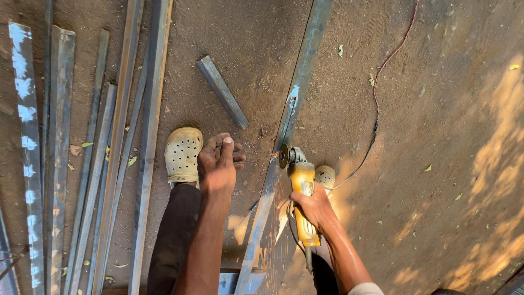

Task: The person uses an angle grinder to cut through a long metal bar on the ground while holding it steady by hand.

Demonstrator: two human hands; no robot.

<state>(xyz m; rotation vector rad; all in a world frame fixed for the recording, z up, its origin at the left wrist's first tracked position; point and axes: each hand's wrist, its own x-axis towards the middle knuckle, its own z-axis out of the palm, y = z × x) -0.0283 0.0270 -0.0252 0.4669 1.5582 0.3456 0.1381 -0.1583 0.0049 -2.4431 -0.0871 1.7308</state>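
Left of the long steel bar [284,136], the left hand [218,164] hovers with loose, empty fingers. Right of it, the right hand [312,208] grips a yellow angle grinder [299,180], disc at the bar's edge; sparks or kickback could catch that nearby hand.

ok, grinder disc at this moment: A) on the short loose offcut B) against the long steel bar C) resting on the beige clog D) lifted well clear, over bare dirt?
B: the right hand holds the yellow angle grinder with its disc at the edge of the long steel bar.
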